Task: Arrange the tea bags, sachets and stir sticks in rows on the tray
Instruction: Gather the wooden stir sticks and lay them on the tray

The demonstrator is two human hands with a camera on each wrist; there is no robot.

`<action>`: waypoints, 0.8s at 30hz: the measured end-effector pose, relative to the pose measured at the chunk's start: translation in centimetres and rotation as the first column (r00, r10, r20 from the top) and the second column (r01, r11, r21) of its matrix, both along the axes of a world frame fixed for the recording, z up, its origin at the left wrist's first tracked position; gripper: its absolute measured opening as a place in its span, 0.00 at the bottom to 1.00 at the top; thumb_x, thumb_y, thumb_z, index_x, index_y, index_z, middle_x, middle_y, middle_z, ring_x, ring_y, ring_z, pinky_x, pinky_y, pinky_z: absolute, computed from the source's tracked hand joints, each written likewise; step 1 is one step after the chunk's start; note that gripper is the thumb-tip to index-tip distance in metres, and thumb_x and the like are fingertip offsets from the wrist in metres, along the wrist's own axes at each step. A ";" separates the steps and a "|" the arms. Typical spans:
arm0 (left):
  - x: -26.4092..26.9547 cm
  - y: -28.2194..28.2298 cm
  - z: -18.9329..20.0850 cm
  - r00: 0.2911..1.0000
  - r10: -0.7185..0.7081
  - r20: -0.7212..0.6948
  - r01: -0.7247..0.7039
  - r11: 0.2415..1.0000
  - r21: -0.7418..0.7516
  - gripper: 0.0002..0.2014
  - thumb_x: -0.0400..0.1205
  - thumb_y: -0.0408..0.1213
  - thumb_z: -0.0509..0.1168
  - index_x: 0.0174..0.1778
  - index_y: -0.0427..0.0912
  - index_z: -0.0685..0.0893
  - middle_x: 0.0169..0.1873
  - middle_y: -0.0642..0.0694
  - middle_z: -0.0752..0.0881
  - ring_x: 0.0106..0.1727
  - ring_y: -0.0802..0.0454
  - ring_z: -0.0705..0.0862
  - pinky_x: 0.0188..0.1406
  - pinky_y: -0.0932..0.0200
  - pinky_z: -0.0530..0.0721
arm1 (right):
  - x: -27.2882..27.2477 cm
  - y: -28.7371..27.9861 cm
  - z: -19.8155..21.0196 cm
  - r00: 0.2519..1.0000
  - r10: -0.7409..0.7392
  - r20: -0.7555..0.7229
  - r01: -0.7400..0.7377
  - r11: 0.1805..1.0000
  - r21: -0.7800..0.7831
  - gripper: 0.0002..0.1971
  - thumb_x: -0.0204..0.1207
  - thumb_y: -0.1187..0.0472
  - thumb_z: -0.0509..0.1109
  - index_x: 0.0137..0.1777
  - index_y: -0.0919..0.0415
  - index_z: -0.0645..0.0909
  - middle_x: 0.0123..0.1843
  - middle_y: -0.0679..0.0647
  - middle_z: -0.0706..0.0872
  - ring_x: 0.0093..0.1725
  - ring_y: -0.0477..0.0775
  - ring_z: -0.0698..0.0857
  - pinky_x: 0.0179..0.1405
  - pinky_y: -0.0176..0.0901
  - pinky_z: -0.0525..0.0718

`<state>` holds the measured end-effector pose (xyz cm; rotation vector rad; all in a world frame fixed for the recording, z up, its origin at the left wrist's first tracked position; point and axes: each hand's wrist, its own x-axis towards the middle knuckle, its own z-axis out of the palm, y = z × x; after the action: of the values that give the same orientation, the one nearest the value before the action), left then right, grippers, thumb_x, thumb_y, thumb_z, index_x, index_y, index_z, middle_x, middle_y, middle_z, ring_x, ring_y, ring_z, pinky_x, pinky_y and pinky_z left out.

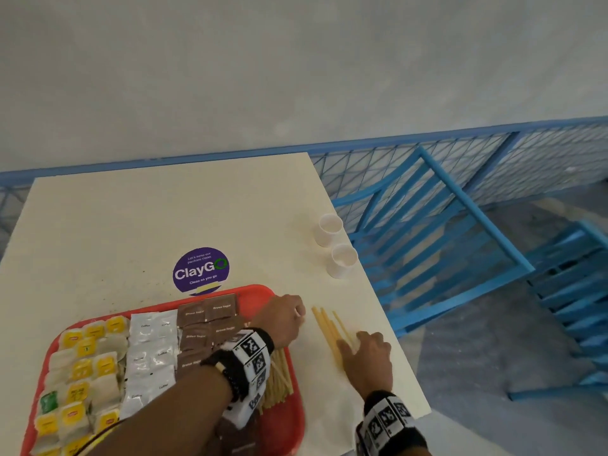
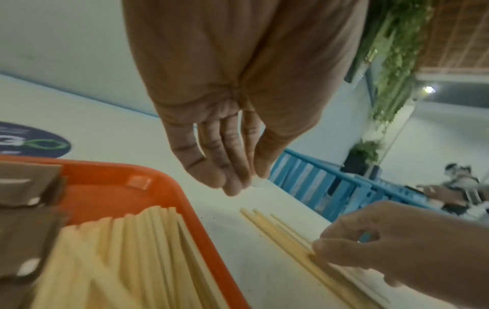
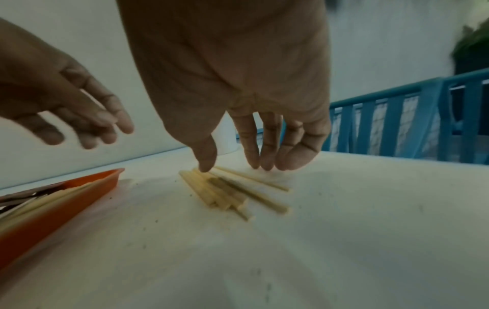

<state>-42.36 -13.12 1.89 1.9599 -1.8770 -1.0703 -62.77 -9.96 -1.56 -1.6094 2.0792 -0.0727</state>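
A red tray [image 1: 263, 289] holds rows of yellow-tagged tea bags [image 1: 82, 366], white sachets [image 1: 151, 350], brown sugar sachets [image 1: 207, 317] and a fan of stir sticks [image 1: 279, 376] at its right side. A few loose stir sticks [image 1: 325, 327] lie on the table just right of the tray. My left hand [image 1: 286, 319] reaches across the tray's far right corner, fingers relaxed and empty [image 2: 227, 167]. My right hand [image 1: 365, 357] is on the near ends of the loose sticks [image 3: 225, 192], thumb on one side and fingertips [image 3: 264, 163] on the other; the sticks lie flat.
Two white paper cups [image 1: 329, 228] [image 1: 343, 260] stand near the table's right edge. A purple round sticker [image 1: 200, 269] sits behind the tray. Blue chairs [image 1: 427, 241] and a blue railing lie beyond the right edge.
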 end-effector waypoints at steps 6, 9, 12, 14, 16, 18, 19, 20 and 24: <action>-4.2 -3.5 -1.6 0.926 -0.213 0.312 0.190 0.976 0.102 0.30 0.80 0.26 0.66 0.77 0.42 0.66 0.70 0.40 0.71 0.72 0.38 0.75 0.67 0.44 0.76 | 1.7 0.8 -1.1 0.998 0.062 0.021 -0.061 0.998 -0.036 0.23 0.81 0.46 0.66 0.74 0.52 0.71 0.66 0.51 0.73 0.67 0.56 0.71 0.60 0.49 0.78; -5.9 -4.0 -2.4 0.897 -0.263 0.356 0.212 0.961 0.177 0.26 0.81 0.26 0.65 0.75 0.40 0.68 0.71 0.39 0.70 0.74 0.38 0.71 0.69 0.44 0.74 | 2.5 0.3 -1.4 0.989 0.128 0.073 -0.121 0.988 -0.100 0.17 0.83 0.56 0.65 0.71 0.54 0.76 0.65 0.52 0.75 0.66 0.58 0.74 0.59 0.47 0.78; -6.2 -4.2 -3.2 0.885 -0.277 0.373 0.229 0.959 0.170 0.25 0.81 0.25 0.65 0.74 0.39 0.70 0.71 0.39 0.69 0.73 0.39 0.70 0.69 0.44 0.76 | 1.3 0.6 -1.1 0.992 0.101 0.073 -0.099 0.995 -0.032 0.26 0.80 0.45 0.68 0.76 0.51 0.71 0.68 0.50 0.73 0.69 0.55 0.71 0.62 0.47 0.76; -6.0 -4.4 -3.4 0.877 -0.291 0.381 0.255 0.956 0.144 0.28 0.78 0.25 0.69 0.74 0.39 0.70 0.71 0.39 0.69 0.71 0.39 0.71 0.67 0.44 0.79 | -0.2 1.4 -1.0 0.995 0.086 0.044 -0.088 0.996 0.033 0.33 0.76 0.40 0.71 0.77 0.49 0.66 0.69 0.49 0.71 0.69 0.54 0.70 0.61 0.48 0.76; -5.9 -4.7 -3.5 0.869 -0.321 0.377 0.294 0.947 0.129 0.30 0.76 0.25 0.72 0.72 0.40 0.69 0.70 0.39 0.68 0.69 0.38 0.71 0.64 0.44 0.80 | -1.2 2.0 -1.1 0.993 0.091 0.080 -0.095 0.994 0.047 0.32 0.75 0.44 0.73 0.75 0.50 0.66 0.68 0.49 0.69 0.66 0.52 0.69 0.62 0.45 0.76; -5.9 -5.0 -3.7 0.867 -0.348 0.357 0.323 0.937 0.130 0.32 0.75 0.27 0.74 0.72 0.41 0.68 0.69 0.39 0.67 0.68 0.38 0.71 0.61 0.44 0.82 | -1.3 1.7 -1.2 0.982 0.127 0.139 -0.130 0.991 0.014 0.28 0.77 0.50 0.74 0.74 0.50 0.68 0.65 0.48 0.70 0.63 0.51 0.69 0.62 0.39 0.74; -5.9 -5.1 -3.8 0.866 -0.358 0.350 0.332 0.934 0.133 0.32 0.74 0.27 0.75 0.72 0.42 0.68 0.69 0.39 0.67 0.68 0.38 0.71 0.60 0.44 0.83 | -1.3 1.4 -1.3 0.977 0.148 0.152 -0.149 0.989 -0.005 0.27 0.77 0.52 0.74 0.74 0.50 0.70 0.64 0.48 0.70 0.62 0.50 0.70 0.61 0.38 0.73; -5.9 -5.1 -3.8 0.863 -0.366 0.348 0.339 0.931 0.137 0.33 0.74 0.27 0.75 0.72 0.43 0.68 0.69 0.39 0.67 0.68 0.38 0.71 0.60 0.43 0.83 | -1.5 1.3 -1.3 0.974 0.153 0.165 -0.153 0.988 -0.011 0.27 0.77 0.52 0.74 0.73 0.50 0.70 0.63 0.47 0.70 0.61 0.50 0.69 0.61 0.37 0.73; -5.9 -5.2 -3.6 0.782 -0.456 0.425 0.450 0.885 0.121 0.39 0.75 0.28 0.74 0.80 0.51 0.64 0.73 0.38 0.63 0.71 0.36 0.68 0.63 0.40 0.80 | -3.8 2.4 -1.6 0.976 0.060 0.209 -0.072 0.996 0.050 0.33 0.69 0.46 0.80 0.71 0.46 0.70 0.62 0.43 0.70 0.61 0.47 0.69 0.60 0.40 0.76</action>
<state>-48.29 -18.30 -1.70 1.9243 -2.7012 -0.7690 -66.61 -7.55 -3.18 -1.5645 1.8517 -0.1502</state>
